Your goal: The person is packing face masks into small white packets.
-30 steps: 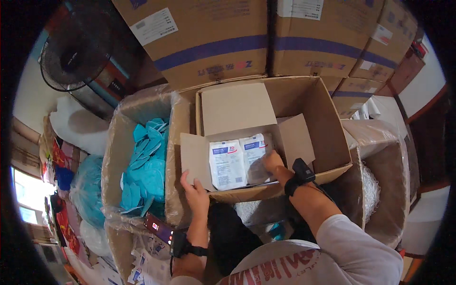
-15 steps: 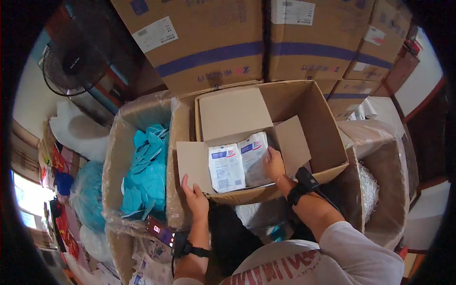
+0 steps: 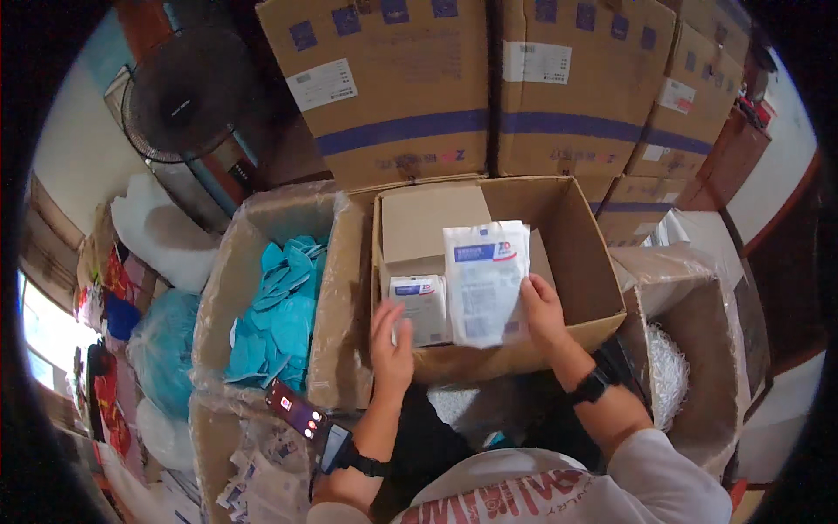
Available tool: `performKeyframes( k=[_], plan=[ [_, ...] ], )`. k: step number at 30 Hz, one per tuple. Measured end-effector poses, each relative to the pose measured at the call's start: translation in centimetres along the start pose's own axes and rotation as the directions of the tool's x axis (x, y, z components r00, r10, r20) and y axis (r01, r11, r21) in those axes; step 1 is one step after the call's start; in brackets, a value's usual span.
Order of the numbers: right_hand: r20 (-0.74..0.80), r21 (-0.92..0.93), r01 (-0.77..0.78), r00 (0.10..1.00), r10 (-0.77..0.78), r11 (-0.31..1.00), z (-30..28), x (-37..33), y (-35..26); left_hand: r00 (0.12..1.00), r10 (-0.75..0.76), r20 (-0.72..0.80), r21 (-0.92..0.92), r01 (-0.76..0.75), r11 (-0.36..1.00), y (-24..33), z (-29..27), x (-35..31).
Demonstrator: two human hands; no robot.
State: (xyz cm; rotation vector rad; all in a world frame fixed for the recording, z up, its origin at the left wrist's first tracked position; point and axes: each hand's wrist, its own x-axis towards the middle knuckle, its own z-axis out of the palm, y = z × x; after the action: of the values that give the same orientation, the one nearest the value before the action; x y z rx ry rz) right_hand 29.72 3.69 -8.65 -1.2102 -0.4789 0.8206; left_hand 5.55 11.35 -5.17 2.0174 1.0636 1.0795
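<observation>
My right hand grips the right edge of a white printed pouch with a blue band, held up over the carton. Its fingers close on the edge; whether there is one pouch or several in a pile, I cannot tell. More white pouches stand upright in a small inner box with open flaps, which sits inside the large brown carton. By the left side of those pouches is my left hand, fingers apart, holding nothing.
Left of the carton stands a plastic-lined box with teal folded masks. To the right, another lined box holds white stringy material. Tall cartons are stacked behind; a black fan stands far left.
My right hand has drawn a pouch up out of the inner box. My left hand has moved right, from the flap to beside the remaining pouches. The view has tilted slightly.
</observation>
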Motion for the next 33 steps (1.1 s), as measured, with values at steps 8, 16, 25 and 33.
performKeyframes(
  k=[8,16,25,33],
  plan=[
    [0.273,0.056,-0.278,0.928,0.253,0.959,-3.5,-11.3,-3.8,0.869,-0.141,0.474,-0.688,0.466,0.556,7.8,2.9,-1.2],
    [0.52,-0.412,0.234,0.854,0.016,0.88,-2.5,-13.1,-10.9,0.788,0.103,0.606,-0.146,-0.017,0.989,11.7,-0.5,-3.7],
    [0.535,-0.493,0.447,0.832,-0.145,0.747,-2.1,-15.9,-10.0,0.75,0.2,0.631,0.056,-0.301,0.952,13.3,-3.7,-4.4],
    [0.82,-0.571,0.678,0.447,0.358,0.463,-1.1,-15.0,-12.2,0.498,0.368,0.786,0.039,-0.633,0.773,13.6,-3.8,-5.7]
  ],
)
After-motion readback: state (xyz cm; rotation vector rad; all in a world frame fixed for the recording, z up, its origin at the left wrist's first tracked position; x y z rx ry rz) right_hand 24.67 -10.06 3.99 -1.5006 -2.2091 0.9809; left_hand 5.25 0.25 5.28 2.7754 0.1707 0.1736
